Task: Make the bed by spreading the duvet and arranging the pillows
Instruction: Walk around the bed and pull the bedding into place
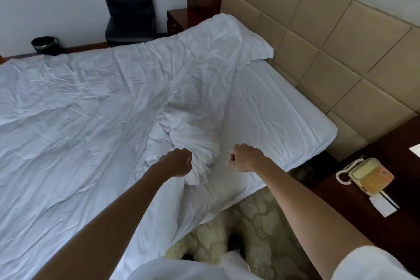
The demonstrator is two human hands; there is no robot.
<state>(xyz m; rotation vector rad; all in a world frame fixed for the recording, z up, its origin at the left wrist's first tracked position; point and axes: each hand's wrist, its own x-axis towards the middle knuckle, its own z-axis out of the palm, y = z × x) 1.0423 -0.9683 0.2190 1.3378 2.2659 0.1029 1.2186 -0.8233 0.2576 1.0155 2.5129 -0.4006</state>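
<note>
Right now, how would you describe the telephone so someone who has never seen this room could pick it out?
Start at the tan padded headboard and follow it to the dark wooden nightstand on the right of the bed. The telephone lies on top, beside a white card. It alone is cream with an orange keypad panel and a coiled white cord.

Both arms extended forward, bare; left hand (179, 162) fisted, fingers curled round bunched cloth; right hand (244, 158) fisted, holding nothing.
</note>
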